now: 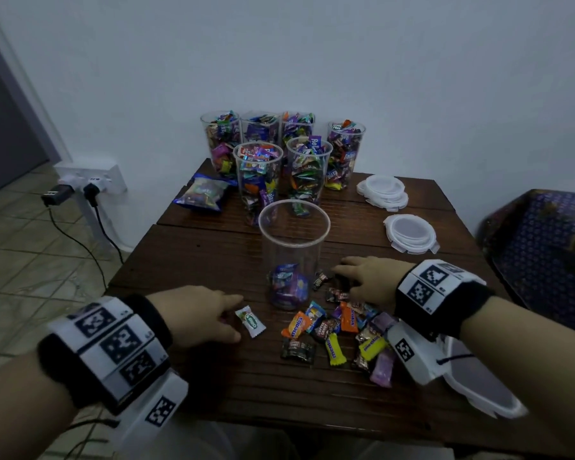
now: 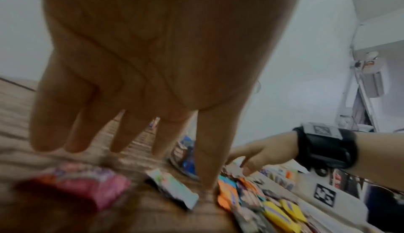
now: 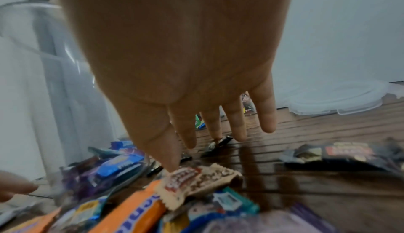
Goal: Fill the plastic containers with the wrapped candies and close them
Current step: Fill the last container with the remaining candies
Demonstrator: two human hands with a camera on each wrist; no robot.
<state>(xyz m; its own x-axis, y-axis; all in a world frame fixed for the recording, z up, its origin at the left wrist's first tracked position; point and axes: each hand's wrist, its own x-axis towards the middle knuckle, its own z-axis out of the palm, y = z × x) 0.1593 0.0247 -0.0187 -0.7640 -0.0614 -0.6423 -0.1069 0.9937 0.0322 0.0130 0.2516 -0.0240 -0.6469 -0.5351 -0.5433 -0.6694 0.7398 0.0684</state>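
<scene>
Fingers (image 2: 122,133) of the left hand (image 1: 196,313), spread and holding nothing, hover just left of the white candy (image 1: 250,321), whose long axis runs diagonally away toward the container (image 1: 292,254).

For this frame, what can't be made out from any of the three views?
- Left hand fingertips: head view hides them under the hand; left wrist view is blurred, so contact with the white candy is unclear.
- Pink candy: label blurred, left wrist view.
- Lid by the right wrist: covered by the wrist camera, head view.
- Rear containers: blocked by the front ones.
</scene>
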